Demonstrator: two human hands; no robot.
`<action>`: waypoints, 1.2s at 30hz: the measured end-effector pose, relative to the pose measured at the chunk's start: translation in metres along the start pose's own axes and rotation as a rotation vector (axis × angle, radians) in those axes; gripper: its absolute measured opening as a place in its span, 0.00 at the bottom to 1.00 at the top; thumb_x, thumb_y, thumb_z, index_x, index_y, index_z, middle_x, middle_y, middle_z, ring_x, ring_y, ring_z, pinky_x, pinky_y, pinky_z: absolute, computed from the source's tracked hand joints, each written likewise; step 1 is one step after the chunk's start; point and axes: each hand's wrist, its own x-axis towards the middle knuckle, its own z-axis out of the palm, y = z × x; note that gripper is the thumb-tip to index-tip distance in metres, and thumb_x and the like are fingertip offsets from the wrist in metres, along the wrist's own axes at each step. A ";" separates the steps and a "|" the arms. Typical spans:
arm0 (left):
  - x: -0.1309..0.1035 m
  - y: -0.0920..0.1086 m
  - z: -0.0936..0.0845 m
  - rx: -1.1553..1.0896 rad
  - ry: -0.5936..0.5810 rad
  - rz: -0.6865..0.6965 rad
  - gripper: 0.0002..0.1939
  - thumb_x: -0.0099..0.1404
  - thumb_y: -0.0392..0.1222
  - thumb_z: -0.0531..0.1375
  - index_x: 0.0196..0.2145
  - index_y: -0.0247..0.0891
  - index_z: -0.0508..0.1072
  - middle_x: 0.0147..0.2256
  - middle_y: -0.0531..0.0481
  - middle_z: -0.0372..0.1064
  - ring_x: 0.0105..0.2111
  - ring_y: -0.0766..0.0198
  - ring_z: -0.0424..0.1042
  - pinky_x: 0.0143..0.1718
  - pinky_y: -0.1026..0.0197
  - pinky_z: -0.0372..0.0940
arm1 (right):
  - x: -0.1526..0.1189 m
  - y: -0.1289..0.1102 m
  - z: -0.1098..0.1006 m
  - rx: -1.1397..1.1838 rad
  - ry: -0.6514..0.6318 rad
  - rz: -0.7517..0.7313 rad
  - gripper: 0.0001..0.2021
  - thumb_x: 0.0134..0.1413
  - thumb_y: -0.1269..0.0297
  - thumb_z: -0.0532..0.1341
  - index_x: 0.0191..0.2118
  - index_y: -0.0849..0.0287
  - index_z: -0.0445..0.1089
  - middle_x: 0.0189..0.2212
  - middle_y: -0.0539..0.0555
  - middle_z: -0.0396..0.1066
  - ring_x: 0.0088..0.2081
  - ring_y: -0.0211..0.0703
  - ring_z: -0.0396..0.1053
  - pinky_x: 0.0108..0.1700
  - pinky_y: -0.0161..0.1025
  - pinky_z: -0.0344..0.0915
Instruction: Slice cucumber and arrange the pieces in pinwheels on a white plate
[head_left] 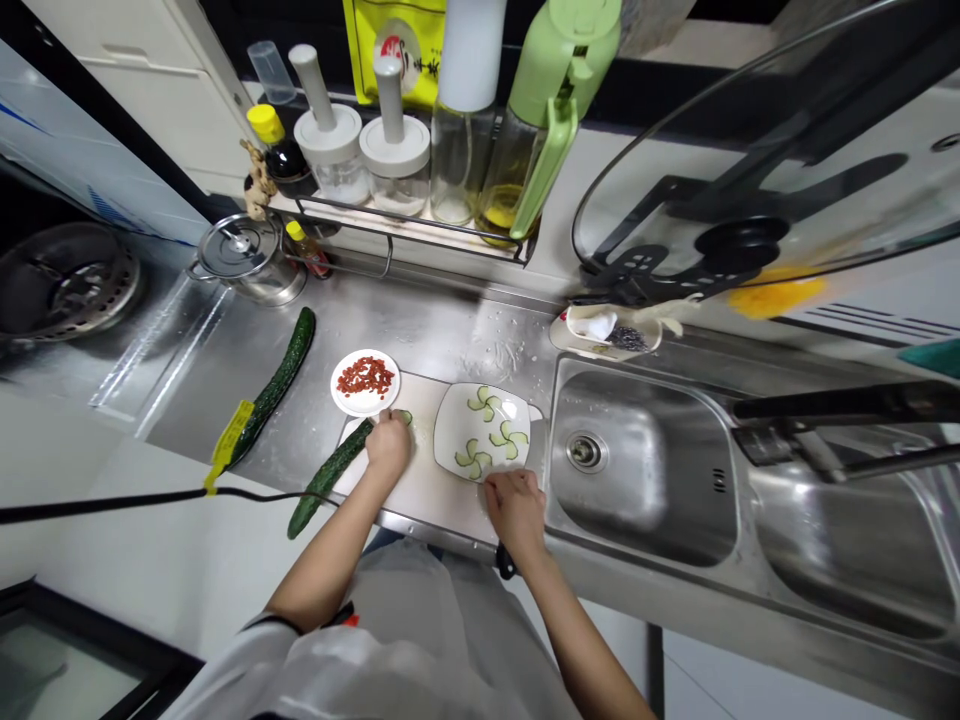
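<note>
Left hand (388,445): fingers curled over cut cucumber (339,462), near its cut end on board (424,495). Right hand (517,508): fingers bunched at near rim of white plate (450,425); cannot tell if pinching anything. Cucumber slices (473,459) on plate, pinwheel groups. Handling estimate: cucumber firm, fairly light, cut face slippery; best gripped around bumpy skin. Slices thin, limp, easily torn; lift by rind edge.
</note>
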 end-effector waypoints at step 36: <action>-0.032 0.018 -0.014 -1.311 -0.512 0.165 0.15 0.50 0.48 0.64 0.33 0.35 0.76 0.26 0.51 0.71 0.26 0.69 0.65 0.27 0.67 0.56 | 0.051 -0.022 0.003 0.646 0.034 -0.054 0.09 0.52 0.60 0.57 0.31 0.55 0.74 0.30 0.52 0.74 0.36 0.44 0.67 0.42 0.42 0.60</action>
